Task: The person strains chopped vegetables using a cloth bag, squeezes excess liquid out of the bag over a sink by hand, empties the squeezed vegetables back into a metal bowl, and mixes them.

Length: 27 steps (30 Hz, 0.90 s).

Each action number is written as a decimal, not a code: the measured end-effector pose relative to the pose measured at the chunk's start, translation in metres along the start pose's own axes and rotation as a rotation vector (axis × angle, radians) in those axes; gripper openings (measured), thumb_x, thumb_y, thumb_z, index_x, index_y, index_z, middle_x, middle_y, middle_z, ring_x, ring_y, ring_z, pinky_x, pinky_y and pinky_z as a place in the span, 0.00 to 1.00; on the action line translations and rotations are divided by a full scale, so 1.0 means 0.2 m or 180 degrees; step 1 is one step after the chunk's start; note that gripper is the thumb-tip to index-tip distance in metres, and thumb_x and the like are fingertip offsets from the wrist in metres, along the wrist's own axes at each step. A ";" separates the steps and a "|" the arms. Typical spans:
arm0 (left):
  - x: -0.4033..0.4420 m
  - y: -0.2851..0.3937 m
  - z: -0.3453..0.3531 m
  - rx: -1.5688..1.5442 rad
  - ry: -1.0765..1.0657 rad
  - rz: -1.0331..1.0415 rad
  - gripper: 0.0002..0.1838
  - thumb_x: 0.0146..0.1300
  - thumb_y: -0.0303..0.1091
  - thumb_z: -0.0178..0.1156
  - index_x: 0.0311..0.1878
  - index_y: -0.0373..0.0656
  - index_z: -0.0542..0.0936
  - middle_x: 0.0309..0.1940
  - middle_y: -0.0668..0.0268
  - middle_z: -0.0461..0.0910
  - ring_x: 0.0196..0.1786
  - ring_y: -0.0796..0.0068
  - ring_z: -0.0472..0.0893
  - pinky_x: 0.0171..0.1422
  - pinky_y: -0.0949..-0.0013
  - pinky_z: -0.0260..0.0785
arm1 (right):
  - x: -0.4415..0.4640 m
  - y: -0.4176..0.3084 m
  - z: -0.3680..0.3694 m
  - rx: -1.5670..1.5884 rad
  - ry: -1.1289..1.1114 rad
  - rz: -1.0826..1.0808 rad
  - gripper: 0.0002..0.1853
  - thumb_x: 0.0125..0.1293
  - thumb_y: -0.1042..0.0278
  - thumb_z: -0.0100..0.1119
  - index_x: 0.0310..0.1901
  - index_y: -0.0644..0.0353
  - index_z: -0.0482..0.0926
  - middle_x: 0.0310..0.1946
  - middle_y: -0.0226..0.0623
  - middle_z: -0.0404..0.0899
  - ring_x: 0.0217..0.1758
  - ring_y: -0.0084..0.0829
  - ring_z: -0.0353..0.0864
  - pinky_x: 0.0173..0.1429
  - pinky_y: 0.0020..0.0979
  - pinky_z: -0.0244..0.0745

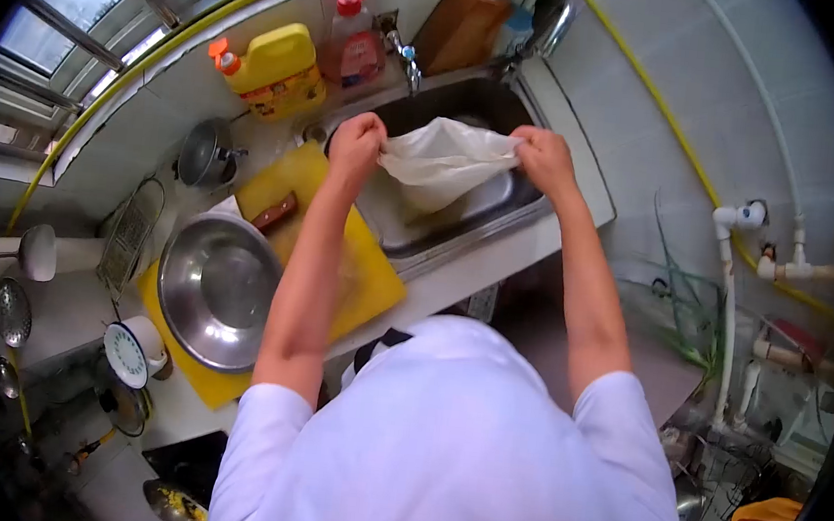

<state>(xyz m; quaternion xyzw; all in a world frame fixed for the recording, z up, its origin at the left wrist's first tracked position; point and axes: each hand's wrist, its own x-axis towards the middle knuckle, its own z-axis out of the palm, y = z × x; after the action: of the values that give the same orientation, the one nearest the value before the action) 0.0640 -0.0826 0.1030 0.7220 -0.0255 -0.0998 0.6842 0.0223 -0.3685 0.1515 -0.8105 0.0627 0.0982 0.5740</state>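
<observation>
A cream-white cloth [445,164] stands out against a silver-grey sink [416,252], matched by the plain white shirt [461,443] of the person at work. Bright yellow marks the cutting board [370,281], the wall hose [642,72] and a jug [286,53] with an orange cap [224,58] and orange printed label [285,97]. A knife handle [275,211] shows reddish brown beside a silver bowl [221,293]; a pump bottle [361,54] glows pinkish red. A white mug [126,356] wears a green ring pattern, leaves [695,352] show green, and a rag [763,519] adds orange.
</observation>
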 end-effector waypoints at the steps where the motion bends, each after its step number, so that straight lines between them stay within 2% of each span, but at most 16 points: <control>1: -0.01 0.06 0.00 0.0002 0.0033 0.0067 0.06 0.48 0.22 0.45 0.25 0.44 0.71 0.19 0.71 0.72 0.21 0.82 0.70 0.24 0.78 0.61 | 0.01 -0.08 0.00 -0.1565 -0.0050 -0.0414 0.10 0.58 0.71 0.46 0.33 0.61 0.80 0.24 0.28 0.77 0.17 0.18 0.69 0.20 0.19 0.62; 3: -0.11 0.12 0.00 -0.0910 -0.0407 0.0000 0.06 0.48 0.22 0.45 0.24 0.44 0.71 0.19 0.71 0.71 0.21 0.82 0.69 0.24 0.78 0.60 | -0.04 -0.07 0.00 -0.1010 0.0041 -0.0210 0.10 0.58 0.71 0.46 0.32 0.62 0.79 0.22 0.30 0.77 0.17 0.20 0.70 0.20 0.22 0.62; 5: -0.09 0.11 0.00 -0.2526 -0.0387 -0.0077 0.06 0.49 0.23 0.45 0.23 0.42 0.72 0.19 0.71 0.70 0.19 0.82 0.66 0.23 0.77 0.58 | -0.02 0.00 -0.06 0.1659 0.0127 0.0107 0.11 0.56 0.69 0.47 0.29 0.61 0.81 0.17 0.32 0.76 0.19 0.21 0.74 0.22 0.24 0.67; 6: -0.02 0.01 -0.02 -0.1245 -0.0172 -0.0218 0.05 0.51 0.23 0.46 0.24 0.42 0.71 0.21 0.71 0.71 0.18 0.81 0.65 0.22 0.77 0.57 | 0.01 0.05 -0.03 0.2131 0.0031 0.0208 0.11 0.55 0.69 0.48 0.29 0.62 0.81 0.16 0.32 0.76 0.18 0.20 0.73 0.22 0.24 0.66; 7: 0.03 -0.01 -0.04 0.0049 0.0015 -0.0294 0.05 0.53 0.23 0.47 0.25 0.43 0.70 0.23 0.71 0.71 0.18 0.81 0.65 0.22 0.76 0.57 | -0.03 0.02 0.00 0.2149 0.0052 0.0204 0.11 0.55 0.69 0.48 0.29 0.62 0.81 0.16 0.32 0.76 0.18 0.20 0.73 0.22 0.24 0.66; 9: 0.03 0.06 -0.11 0.0092 -0.0183 -0.0098 0.05 0.55 0.24 0.47 0.25 0.43 0.70 0.23 0.71 0.70 0.18 0.82 0.65 0.21 0.76 0.57 | -0.01 -0.10 0.00 -0.0965 0.0768 -0.0417 0.09 0.57 0.73 0.46 0.31 0.62 0.79 0.18 0.28 0.73 0.15 0.16 0.64 0.18 0.21 0.58; 11: -0.06 0.09 -0.12 0.0109 -0.0372 -0.0129 0.05 0.56 0.24 0.47 0.25 0.44 0.70 0.22 0.71 0.70 0.18 0.82 0.64 0.21 0.76 0.57 | -0.06 -0.08 0.01 -0.0593 0.0558 -0.0195 0.09 0.57 0.74 0.46 0.30 0.62 0.78 0.20 0.30 0.74 0.16 0.16 0.65 0.18 0.21 0.59; 13: -0.09 0.09 -0.10 -0.2855 -0.0563 -0.0129 0.06 0.55 0.24 0.47 0.24 0.43 0.71 0.19 0.71 0.69 0.18 0.83 0.65 0.20 0.77 0.57 | -0.05 -0.02 -0.03 0.1293 0.0468 -0.0022 0.09 0.54 0.71 0.49 0.28 0.61 0.80 0.20 0.33 0.77 0.21 0.18 0.74 0.23 0.22 0.66; 15: -0.08 0.03 -0.07 -0.3214 -0.0466 -0.0312 0.07 0.53 0.23 0.46 0.23 0.44 0.70 0.18 0.71 0.69 0.18 0.84 0.64 0.20 0.77 0.57 | -0.05 0.05 0.01 0.2310 0.0116 0.0182 0.09 0.54 0.71 0.49 0.28 0.61 0.81 0.20 0.33 0.78 0.21 0.18 0.74 0.24 0.21 0.66; 17: 0.00 0.00 -0.06 0.0036 0.0134 0.0020 0.08 0.56 0.21 0.45 0.24 0.46 0.66 0.22 0.72 0.68 0.17 0.85 0.62 0.20 0.77 0.59 | -0.01 0.02 0.02 -0.1263 0.0954 -0.0728 0.09 0.55 0.74 0.47 0.30 0.61 0.79 0.20 0.30 0.74 0.17 0.15 0.66 0.18 0.18 0.57; 19: -0.04 0.05 -0.10 0.0393 -0.0189 -0.0254 0.09 0.57 0.22 0.45 0.24 0.47 0.67 0.22 0.72 0.68 0.17 0.83 0.63 0.22 0.77 0.61 | -0.04 -0.03 -0.02 -0.1222 0.0488 -0.0461 0.09 0.54 0.73 0.47 0.32 0.62 0.79 0.20 0.33 0.75 0.16 0.19 0.67 0.19 0.20 0.58; 21: -0.10 0.04 -0.12 -0.2858 -0.0419 -0.0248 0.09 0.55 0.24 0.46 0.22 0.46 0.71 0.20 0.70 0.70 0.18 0.79 0.66 0.24 0.76 0.62 | -0.08 0.03 -0.07 0.0954 0.0590 -0.0088 0.10 0.52 0.69 0.49 0.32 0.60 0.81 0.21 0.38 0.78 0.19 0.27 0.74 0.24 0.27 0.66; 23: -0.09 0.00 -0.08 -0.3025 -0.0451 -0.0279 0.09 0.55 0.24 0.46 0.22 0.46 0.72 0.21 0.69 0.71 0.19 0.77 0.67 0.26 0.76 0.63 | -0.09 0.06 -0.06 0.1869 0.0178 -0.0035 0.11 0.52 0.68 0.50 0.31 0.60 0.81 0.20 0.38 0.78 0.21 0.28 0.77 0.26 0.27 0.68; 25: -0.01 0.07 -0.05 0.1931 0.0416 0.1317 0.09 0.57 0.23 0.44 0.24 0.47 0.69 0.23 0.69 0.71 0.20 0.81 0.68 0.26 0.76 0.66 | -0.02 -0.01 0.00 -0.1093 0.0932 -0.0645 0.10 0.54 0.70 0.49 0.30 0.62 0.81 0.18 0.33 0.76 0.19 0.21 0.73 0.21 0.23 0.64; 26: -0.01 0.11 -0.11 -0.0188 -0.0157 0.0105 0.07 0.52 0.23 0.43 0.27 0.44 0.71 0.25 0.70 0.72 0.23 0.78 0.70 0.27 0.73 0.66 | -0.04 -0.07 -0.04 -0.1307 0.0909 -0.0600 0.09 0.54 0.72 0.49 0.29 0.62 0.81 0.18 0.31 0.75 0.18 0.18 0.72 0.19 0.19 0.62; 27: 0.01 0.13 -0.11 -0.0187 -0.0131 0.0144 0.07 0.52 0.23 0.43 0.27 0.44 0.71 0.25 0.70 0.72 0.23 0.78 0.70 0.27 0.73 0.66 | -0.02 -0.11 -0.05 -0.1310 0.0908 -0.0648 0.09 0.54 0.72 0.49 0.29 0.62 0.81 0.18 0.31 0.75 0.18 0.18 0.72 0.19 0.19 0.62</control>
<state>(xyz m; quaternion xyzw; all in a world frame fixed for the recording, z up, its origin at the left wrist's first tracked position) 0.0732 -0.0635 0.1299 0.6987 -0.0530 -0.0998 0.7065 0.0231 -0.3703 0.1755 -0.9179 0.0398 -0.0645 0.3894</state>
